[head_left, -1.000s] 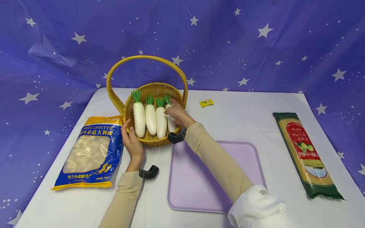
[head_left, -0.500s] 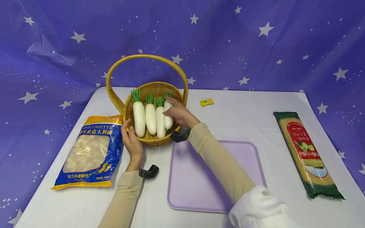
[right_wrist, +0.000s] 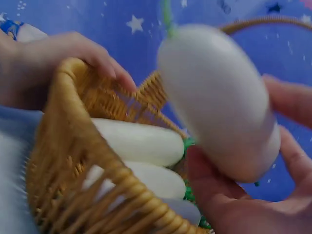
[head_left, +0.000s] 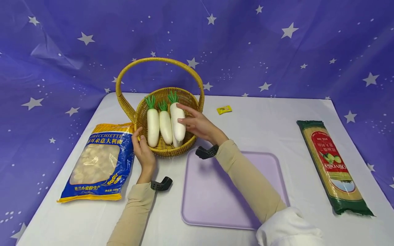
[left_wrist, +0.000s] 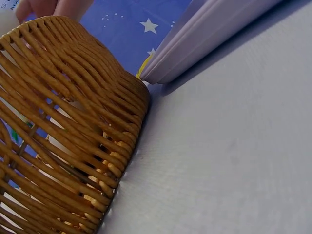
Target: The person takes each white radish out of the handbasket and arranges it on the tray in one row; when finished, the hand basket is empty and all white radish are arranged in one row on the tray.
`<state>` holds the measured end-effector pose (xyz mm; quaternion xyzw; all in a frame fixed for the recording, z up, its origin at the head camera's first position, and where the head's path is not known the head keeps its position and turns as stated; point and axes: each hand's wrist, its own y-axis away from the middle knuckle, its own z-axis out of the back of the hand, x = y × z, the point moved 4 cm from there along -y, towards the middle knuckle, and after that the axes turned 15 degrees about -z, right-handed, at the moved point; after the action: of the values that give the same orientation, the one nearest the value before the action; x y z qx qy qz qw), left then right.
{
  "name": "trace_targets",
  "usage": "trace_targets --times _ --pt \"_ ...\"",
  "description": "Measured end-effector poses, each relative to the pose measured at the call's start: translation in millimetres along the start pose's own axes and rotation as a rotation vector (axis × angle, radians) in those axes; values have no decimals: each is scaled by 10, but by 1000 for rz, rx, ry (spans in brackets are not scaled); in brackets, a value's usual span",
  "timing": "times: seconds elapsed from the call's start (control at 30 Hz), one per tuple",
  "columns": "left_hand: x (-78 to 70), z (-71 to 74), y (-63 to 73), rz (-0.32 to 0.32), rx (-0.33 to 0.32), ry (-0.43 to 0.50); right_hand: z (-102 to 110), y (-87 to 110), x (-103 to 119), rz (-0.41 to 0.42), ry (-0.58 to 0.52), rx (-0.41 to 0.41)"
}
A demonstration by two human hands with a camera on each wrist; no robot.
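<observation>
My left hand (head_left: pixel 144 153) grips the near left rim of a wicker basket (head_left: pixel 172 152), fingers over the edge. My right hand (head_left: pixel 201 124) holds a white radish (head_left: pixel 178 119) with green leaves by its sides, thumb on one side and fingers on the other. In the right wrist view this white radish (right_wrist: pixel 219 102) is raised above the basket's rim. Two more white radishes lie side by side in the basket, a left one (head_left: pixel 153 128) and a middle one (head_left: pixel 165 127). Another is mostly hidden beneath the held one.
A purple tray (head_left: pixel 215 201) lies in front of the basket to the right. A blue and yellow pasta bag (head_left: pixel 95 164) is at the left. A spaghetti pack (head_left: pixel 333 167) lies far right, and a small yellow packet (head_left: pixel 224 109) behind. The basket's tall handle (head_left: pixel 160 59) arches overhead.
The right hand has lifted the rightmost radish from its place, and it now overlaps the one beside it. The right hand and forearm have shifted right. The left hand stays on the basket.
</observation>
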<state>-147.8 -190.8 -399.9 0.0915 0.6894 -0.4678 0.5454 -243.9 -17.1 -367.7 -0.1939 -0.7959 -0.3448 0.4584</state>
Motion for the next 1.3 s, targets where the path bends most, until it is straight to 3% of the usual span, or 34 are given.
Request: trace_targets --times 0.23,0.43,0.63,0.8,0.93,1.3 --pt "258 0 6 -13 -4 -31 -61 489 -208 89 127 -12" --pt "279 9 5 -12 -5 -33 -193 935 -552 201 201 -36" --pt "224 13 9 -12 -5 -24 -340 1246 -987 260 288 -163" --pt "287 5 7 -25 -7 -20 -399 1314 -1276 285 346 -248" --pt "288 8 9 -23 -5 -23 -418 1304 -1403 229 417 -319" --pt "278 16 4 -32 -10 -25 -507 1279 -1443 122 704 -434"
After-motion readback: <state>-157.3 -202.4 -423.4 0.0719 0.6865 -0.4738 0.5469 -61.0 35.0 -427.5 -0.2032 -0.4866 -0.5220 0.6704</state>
